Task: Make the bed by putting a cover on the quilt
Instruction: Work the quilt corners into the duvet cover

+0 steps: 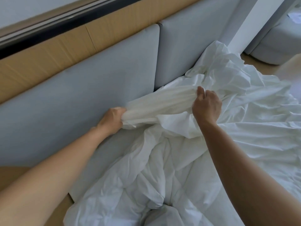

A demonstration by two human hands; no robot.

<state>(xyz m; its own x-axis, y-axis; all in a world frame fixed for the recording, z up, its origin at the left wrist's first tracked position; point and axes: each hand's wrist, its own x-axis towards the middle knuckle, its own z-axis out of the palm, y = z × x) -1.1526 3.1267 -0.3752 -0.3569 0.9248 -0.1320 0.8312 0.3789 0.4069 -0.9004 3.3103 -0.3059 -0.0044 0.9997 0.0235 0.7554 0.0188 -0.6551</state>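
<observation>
Right up at the head end, head view. The grey padded headboard (81, 95) closes off the left side, w/ a wood-tone wall panel (48, 51) above it. The left hand (112, 119) sits just beside the padding, so there's little room there. Open room lies to the right across the bed (112, 144), and past its far edge are the floor (290, 66), a white pillar (249, 18) and a grey seat (273, 46).

Writing: a paper sheet (294, 18) lies on that seat, print too small to read.

The white cover (156, 103) is pulled into a gathered band between the two hands. Its long axis runs lower-left to upper-right, approx. along the headboard. The left hand has its fingers curled tight round the band's lower end. That end is blurred, so it's prob. a corner, but hard to say. The right hand (206, 105) is fisted on the upper end, clamping a fold from above. The rest of the cover spreads crumpled to the right over the bed.

The quilt (146, 176), stitched and puffy, lies bunched on the bed below the hands, running from the bottom edge of the frame up toward the held band and touching the cover there.
</observation>
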